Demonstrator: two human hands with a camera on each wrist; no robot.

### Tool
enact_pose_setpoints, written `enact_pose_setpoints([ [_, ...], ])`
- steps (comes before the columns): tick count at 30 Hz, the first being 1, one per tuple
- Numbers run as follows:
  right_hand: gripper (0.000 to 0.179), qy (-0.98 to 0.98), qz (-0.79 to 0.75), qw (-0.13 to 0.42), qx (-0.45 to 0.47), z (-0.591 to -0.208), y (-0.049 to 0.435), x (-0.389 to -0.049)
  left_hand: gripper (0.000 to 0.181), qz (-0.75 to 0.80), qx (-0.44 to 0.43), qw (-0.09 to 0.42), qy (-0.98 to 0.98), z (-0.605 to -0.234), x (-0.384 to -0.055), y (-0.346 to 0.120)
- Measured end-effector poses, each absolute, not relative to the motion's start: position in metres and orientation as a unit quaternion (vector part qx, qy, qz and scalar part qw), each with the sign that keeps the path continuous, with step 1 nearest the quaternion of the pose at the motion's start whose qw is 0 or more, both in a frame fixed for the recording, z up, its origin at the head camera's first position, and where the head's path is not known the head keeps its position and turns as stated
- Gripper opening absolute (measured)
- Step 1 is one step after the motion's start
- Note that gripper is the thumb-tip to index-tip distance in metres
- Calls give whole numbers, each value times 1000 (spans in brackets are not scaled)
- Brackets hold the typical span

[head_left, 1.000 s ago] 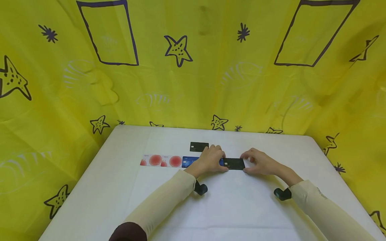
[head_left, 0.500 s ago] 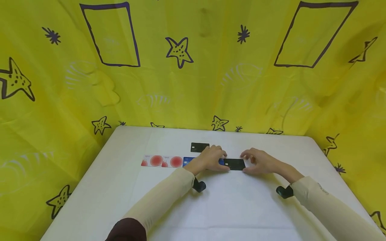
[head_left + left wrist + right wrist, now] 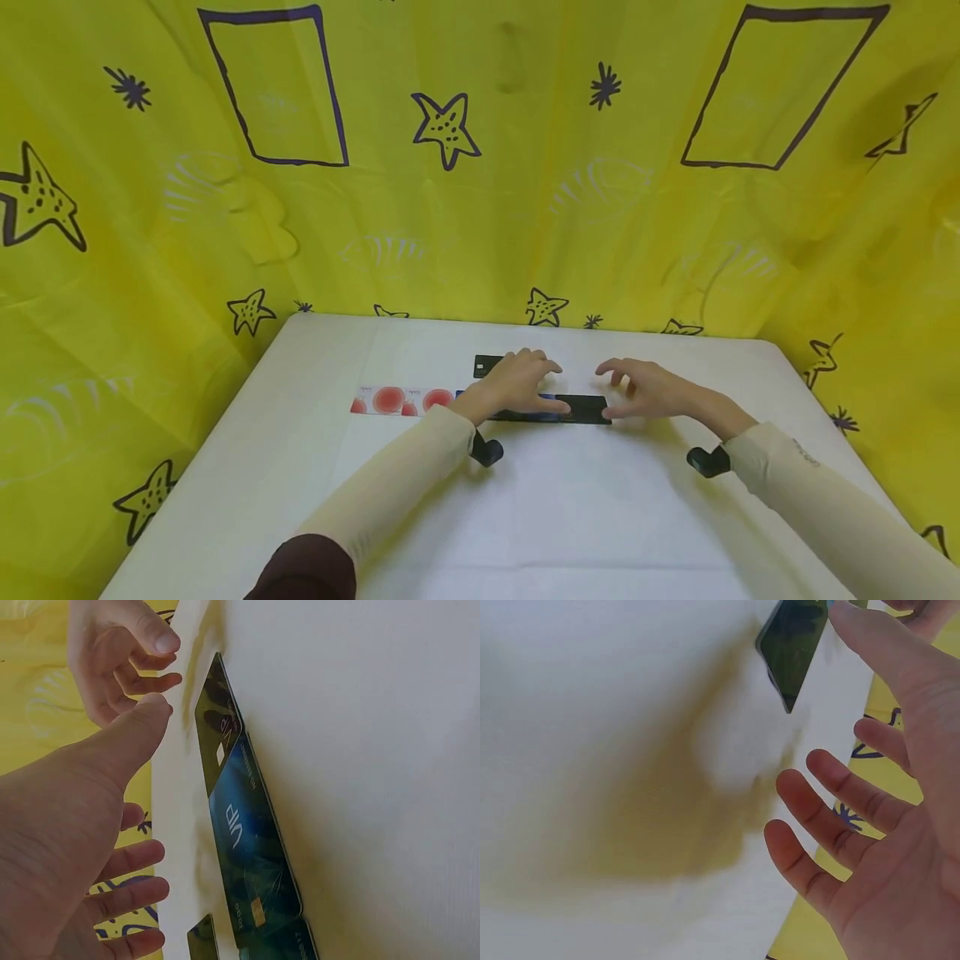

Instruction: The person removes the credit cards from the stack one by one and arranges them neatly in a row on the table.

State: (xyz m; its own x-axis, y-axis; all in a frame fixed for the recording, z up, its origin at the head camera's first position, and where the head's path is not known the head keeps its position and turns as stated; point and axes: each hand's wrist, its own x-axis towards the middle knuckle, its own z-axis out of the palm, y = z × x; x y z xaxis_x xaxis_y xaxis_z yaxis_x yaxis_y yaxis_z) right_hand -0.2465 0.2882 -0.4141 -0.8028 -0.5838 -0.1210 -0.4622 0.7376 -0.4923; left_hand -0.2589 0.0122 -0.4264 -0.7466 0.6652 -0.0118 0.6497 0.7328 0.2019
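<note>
A row of bank cards lies across the white table. At its right end is a black card [image 3: 588,408], beside a blue card [image 3: 251,840] lettered "VIP". Part of another blue card [image 3: 281,941] shows below that one in the left wrist view. My left hand [image 3: 516,385] is over the blue part of the row, hiding much of it, thumb and fingers spread with nothing held. My right hand [image 3: 648,390] hovers by the black card's right end, its fingers loosely bent and holding nothing. A second black card [image 3: 484,365] lies behind the row, partly covered by my left hand.
Two white cards with red circles, the outer one [image 3: 377,400] and the inner one [image 3: 426,400], form the row's left end. A yellow curtain [image 3: 495,217] with drawn stars hangs behind the table [image 3: 600,508].
Both hands have lifted slightly off the row and their fingers have spread wider. My left hand has shifted a little to the left. The cards look unmoved.
</note>
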Motion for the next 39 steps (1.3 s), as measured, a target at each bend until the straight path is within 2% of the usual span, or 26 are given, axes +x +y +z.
enact_pose_setpoints([
  [12,73,926,-224,114,-283,-395,285,-252,72,129,333,37,933,-419,-269,-14],
  [39,73,928,-229,109,-271,-395,260,-260,73,125,307,36,943,-414,-272,-38],
])
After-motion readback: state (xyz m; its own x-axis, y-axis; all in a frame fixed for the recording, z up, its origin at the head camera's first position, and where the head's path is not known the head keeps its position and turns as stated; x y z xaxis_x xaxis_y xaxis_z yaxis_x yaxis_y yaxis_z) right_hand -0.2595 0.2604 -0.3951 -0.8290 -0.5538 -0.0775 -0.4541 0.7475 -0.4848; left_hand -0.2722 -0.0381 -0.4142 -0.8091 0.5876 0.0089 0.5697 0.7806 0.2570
